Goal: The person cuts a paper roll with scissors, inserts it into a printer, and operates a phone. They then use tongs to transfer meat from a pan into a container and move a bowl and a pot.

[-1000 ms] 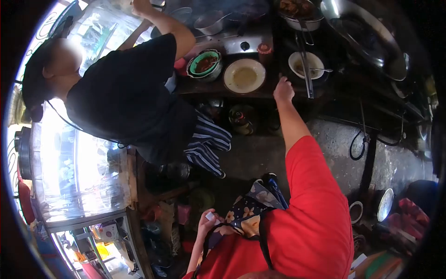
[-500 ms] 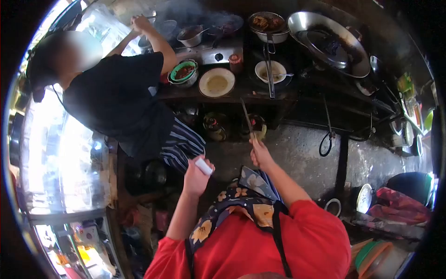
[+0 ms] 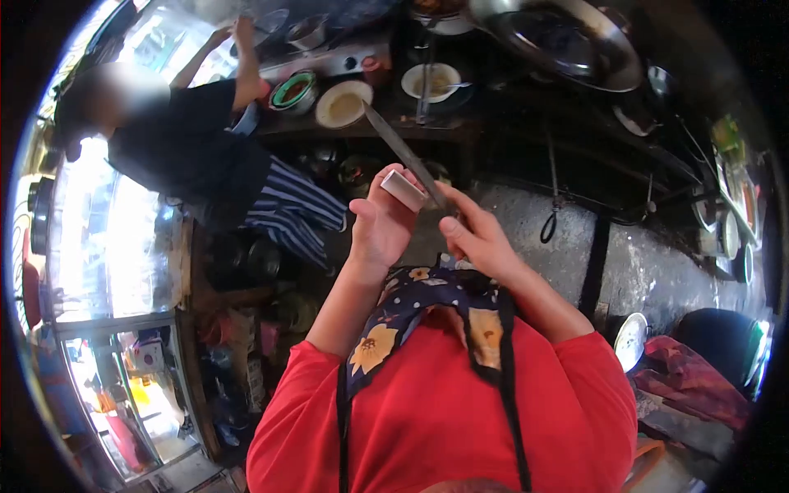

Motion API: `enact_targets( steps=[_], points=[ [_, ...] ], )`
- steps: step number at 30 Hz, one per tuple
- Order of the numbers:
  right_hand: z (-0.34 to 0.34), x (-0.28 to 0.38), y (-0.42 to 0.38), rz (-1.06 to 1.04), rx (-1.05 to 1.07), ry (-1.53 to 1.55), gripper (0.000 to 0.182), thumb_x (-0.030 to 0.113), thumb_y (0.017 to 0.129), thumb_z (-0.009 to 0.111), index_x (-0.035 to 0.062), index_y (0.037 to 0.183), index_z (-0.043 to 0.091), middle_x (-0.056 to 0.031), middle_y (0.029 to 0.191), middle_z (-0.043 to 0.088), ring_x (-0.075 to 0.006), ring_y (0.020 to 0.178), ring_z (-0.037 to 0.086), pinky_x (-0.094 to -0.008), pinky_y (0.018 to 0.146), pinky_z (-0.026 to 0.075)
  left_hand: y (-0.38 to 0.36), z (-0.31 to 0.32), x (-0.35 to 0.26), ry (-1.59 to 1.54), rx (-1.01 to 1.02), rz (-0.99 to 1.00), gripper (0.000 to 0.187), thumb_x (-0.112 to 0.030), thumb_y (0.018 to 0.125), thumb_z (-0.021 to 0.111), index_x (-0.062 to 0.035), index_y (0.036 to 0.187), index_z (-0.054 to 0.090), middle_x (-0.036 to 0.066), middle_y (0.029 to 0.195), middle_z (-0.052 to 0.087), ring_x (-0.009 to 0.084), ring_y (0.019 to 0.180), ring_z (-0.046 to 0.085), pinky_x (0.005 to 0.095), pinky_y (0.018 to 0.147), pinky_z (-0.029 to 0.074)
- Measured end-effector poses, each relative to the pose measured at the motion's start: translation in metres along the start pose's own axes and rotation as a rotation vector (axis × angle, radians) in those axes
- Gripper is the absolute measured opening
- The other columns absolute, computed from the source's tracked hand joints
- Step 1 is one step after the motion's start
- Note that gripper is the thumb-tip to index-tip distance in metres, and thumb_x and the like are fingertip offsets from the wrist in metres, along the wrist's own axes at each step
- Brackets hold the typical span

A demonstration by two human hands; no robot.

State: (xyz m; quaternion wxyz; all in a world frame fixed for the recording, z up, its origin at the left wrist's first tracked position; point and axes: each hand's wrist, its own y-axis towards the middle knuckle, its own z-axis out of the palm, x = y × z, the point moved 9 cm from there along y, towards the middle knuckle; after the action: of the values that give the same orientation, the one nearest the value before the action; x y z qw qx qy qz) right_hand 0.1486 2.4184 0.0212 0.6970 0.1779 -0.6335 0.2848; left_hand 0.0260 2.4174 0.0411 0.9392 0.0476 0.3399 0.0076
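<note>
My left hand [image 3: 382, 230] is turned palm up, thumb held out to the side, with a small pale rectangular block [image 3: 403, 191] resting in its fingers. In my right hand [image 3: 481, 238] is a long knife [image 3: 398, 146], its dark grey blade slanting up and to the left. The lower part of the blade runs right alongside the block and the left fingertips. Fingers of the right hand wrap the knife's handle and hide most of it.
Ahead, a counter carries a cream plate [image 3: 343, 104], a bowl with a spoon [image 3: 431, 82], a green-rimmed container [image 3: 293, 90] and a large metal pan [image 3: 567, 41]. A person in a black shirt [image 3: 177, 156] works at the left. A dark looped handle [image 3: 549, 226] hangs at right.
Both hands have come together in front of me. The left hand has opened palm up around the block, and the knife has swung left until its blade lies beside it.
</note>
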Motion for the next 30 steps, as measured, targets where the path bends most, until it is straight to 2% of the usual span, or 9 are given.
enact_targets(
  steps=[1, 2, 5, 12, 14, 18, 20, 25, 30],
  points=[
    [-0.006, 0.006, -0.010, 0.035, 0.003, -0.058, 0.068, 0.031, 0.090, 0.060, 0.0120, 0.145, 0.026, -0.0053, 0.076, 0.059, -0.0166, 0.065, 0.056, -0.0307, 0.063, 0.046, 0.005, 0.004, 0.012, 0.028, 0.001, 0.001, 0.089, -0.068, 0.062, 0.068, -0.0094, 0.124, 0.044, 0.002, 0.117, 0.052, 0.0196, 0.111, 0.050, 0.0368, 0.101, 0.036],
    [-0.014, 0.005, -0.018, 0.040, -0.001, -0.059, 0.068, 0.031, 0.090, 0.060, 0.0120, 0.145, 0.026, -0.0053, 0.076, 0.059, -0.0166, 0.065, 0.056, -0.0307, 0.063, 0.046, 0.008, 0.010, 0.025, 0.023, 0.000, -0.004, 0.089, -0.068, 0.062, 0.068, -0.0094, 0.124, 0.044, 0.002, 0.117, 0.052, 0.0196, 0.111, 0.050, 0.0368, 0.101, 0.036],
    [-0.032, 0.024, -0.029, -0.140, -0.021, -0.390, 0.075, 0.049, 0.090, 0.048, 0.0154, 0.148, 0.014, -0.0172, 0.069, 0.056, -0.0357, 0.067, 0.060, -0.0374, 0.066, 0.045, 0.015, 0.030, 0.042, -0.006, 0.054, 0.019, 0.093, -0.065, 0.058, 0.072, -0.0105, 0.126, 0.042, 0.001, 0.119, 0.052, 0.0191, 0.114, 0.049, 0.0388, 0.101, 0.037],
    [-0.045, 0.035, -0.031, -0.169, 0.050, -0.461, 0.074, 0.049, 0.090, 0.048, 0.0176, 0.148, 0.015, -0.0170, 0.071, 0.057, -0.0360, 0.072, 0.061, -0.0383, 0.069, 0.046, 0.014, 0.044, 0.051, 0.175, -0.057, 0.059, 0.100, -0.073, 0.055, 0.065, -0.0111, 0.129, 0.041, 0.005, 0.123, 0.051, 0.0199, 0.117, 0.049, 0.0372, 0.099, 0.041],
    [-0.047, 0.031, -0.032, -0.055, 0.107, -0.397, 0.071, 0.048, 0.091, 0.049, 0.0187, 0.148, 0.018, -0.0195, 0.084, 0.062, -0.0356, 0.083, 0.063, -0.0375, 0.075, 0.046, 0.016, 0.045, 0.051, 0.174, -0.054, 0.067, 0.095, -0.073, 0.059, 0.062, -0.0111, 0.128, 0.042, 0.005, 0.123, 0.051, 0.0198, 0.116, 0.049, 0.0374, 0.099, 0.041],
    [-0.049, 0.035, -0.030, -0.140, 0.087, -0.319, 0.065, 0.043, 0.092, 0.050, 0.0196, 0.147, 0.023, -0.0219, 0.110, 0.061, -0.0353, 0.102, 0.061, -0.0352, 0.086, 0.045, 0.019, 0.041, 0.054, 0.189, -0.150, 0.069, 0.080, -0.071, 0.071, 0.052, -0.0105, 0.123, 0.043, 0.005, 0.117, 0.052, 0.0199, 0.110, 0.050, 0.0375, 0.096, 0.041],
    [-0.049, 0.037, -0.030, -0.174, 0.090, -0.311, 0.060, 0.039, 0.093, 0.050, 0.0209, 0.146, 0.027, -0.0202, 0.131, 0.050, -0.0354, 0.116, 0.053, -0.0337, 0.094, 0.041, 0.021, 0.044, 0.055, 0.180, -0.146, 0.082, 0.076, -0.070, 0.074, 0.050, -0.0102, 0.120, 0.044, 0.004, 0.112, 0.051, 0.0195, 0.106, 0.050, 0.0370, 0.094, 0.042],
    [-0.052, 0.038, -0.034, -0.186, 0.072, -0.308, 0.056, 0.037, 0.093, 0.050, 0.0208, 0.144, 0.031, -0.0195, 0.130, 0.051, -0.0353, 0.113, 0.055, -0.0350, 0.092, 0.043, 0.024, 0.054, 0.059, 0.157, -0.069, 0.097, 0.068, -0.069, 0.078, 0.047, -0.0098, 0.112, 0.044, 0.003, 0.101, 0.049, 0.0181, 0.096, 0.049, 0.0351, 0.088, 0.042],
    [-0.059, 0.031, -0.038, -0.054, 0.083, -0.479, 0.055, 0.040, 0.093, 0.049, 0.0217, 0.142, 0.034, -0.0208, 0.115, 0.060, -0.0360, 0.103, 0.061, -0.0361, 0.085, 0.047, 0.015, 0.044, 0.066, 0.122, -0.250, 0.058, 0.059, -0.064, 0.083, 0.046, -0.0107, 0.108, 0.045, 0.001, 0.100, 0.049, 0.0160, 0.095, 0.049, 0.0330, 0.088, 0.041]
  ],
)
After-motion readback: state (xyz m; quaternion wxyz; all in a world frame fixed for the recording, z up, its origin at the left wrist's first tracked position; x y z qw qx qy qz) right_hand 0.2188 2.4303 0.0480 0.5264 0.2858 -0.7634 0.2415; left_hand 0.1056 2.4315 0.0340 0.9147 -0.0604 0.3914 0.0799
